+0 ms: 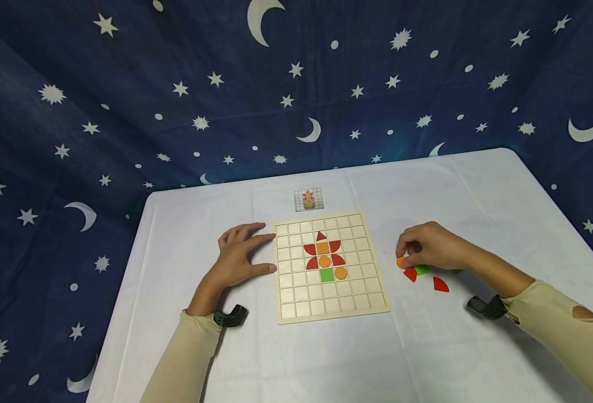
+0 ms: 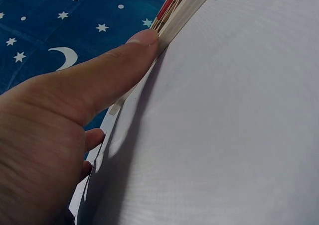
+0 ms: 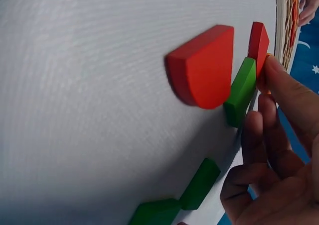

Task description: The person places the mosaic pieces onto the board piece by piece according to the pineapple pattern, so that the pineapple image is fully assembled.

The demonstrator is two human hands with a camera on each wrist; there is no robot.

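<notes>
The orange piece [image 1: 401, 261] sits on the table, right of the board [image 1: 330, 313], pinched in my right hand [image 1: 429, 246]; lift it straight. My left hand [image 2: 65, 115] lies flat, thumb steadying the board's edge. Up close, red [image 3: 204, 68] and green [image 3: 241, 90] pieces crowd my fingers [image 3: 289, 93]; don't bump them.

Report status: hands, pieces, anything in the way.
Left hand flat, thumb against the wooden grid board. Right hand pinches an orange round piece from the loose pile. Red quarter-round piece lies beside it. Nothing blocks the board.
</notes>
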